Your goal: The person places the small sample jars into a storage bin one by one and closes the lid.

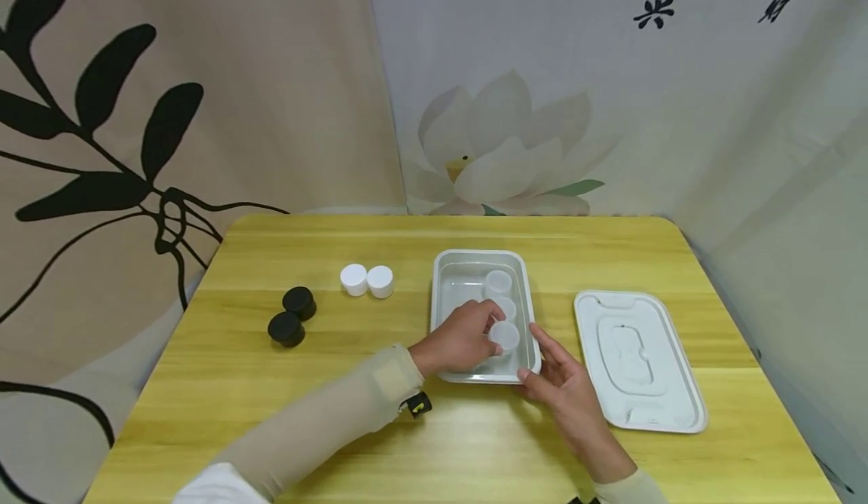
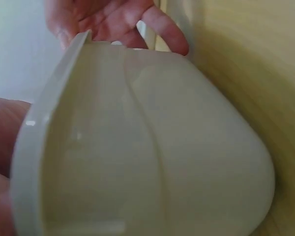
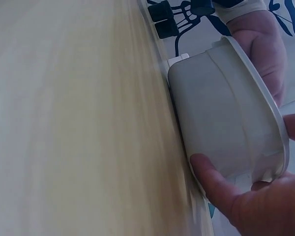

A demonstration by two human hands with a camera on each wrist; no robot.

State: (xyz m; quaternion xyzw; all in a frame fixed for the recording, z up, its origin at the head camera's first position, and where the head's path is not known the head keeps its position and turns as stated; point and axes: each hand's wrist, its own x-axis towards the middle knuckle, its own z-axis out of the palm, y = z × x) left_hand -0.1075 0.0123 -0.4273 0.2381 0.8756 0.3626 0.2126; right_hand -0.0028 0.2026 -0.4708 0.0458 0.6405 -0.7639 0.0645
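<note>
Left hand inside the tub, right hand at its corner

The white tub [image 1: 456, 293] stands on the yellow worktop [image 1: 353, 248], a little right of the middle and nearer the far edge than the side edges. Three round translucent pieces line its right side. The left hand [image 1: 461, 340] reaches in over the tub's left edge, thumb and finger clamped on the nearest translucent piece [image 1: 505, 335]. The right hand [image 1: 566, 387] grips the tub's near right corner, thumb against the near wall and a finger along the right rim.

The white lid [image 1: 627, 353] lies flat toward the worktop's right edge (its raised panel facing up). Toward the far left corner sit two white cylinders [image 1: 354, 279] side by side and, closer to the left edge, two black cylinders [image 1: 286, 329].
</note>
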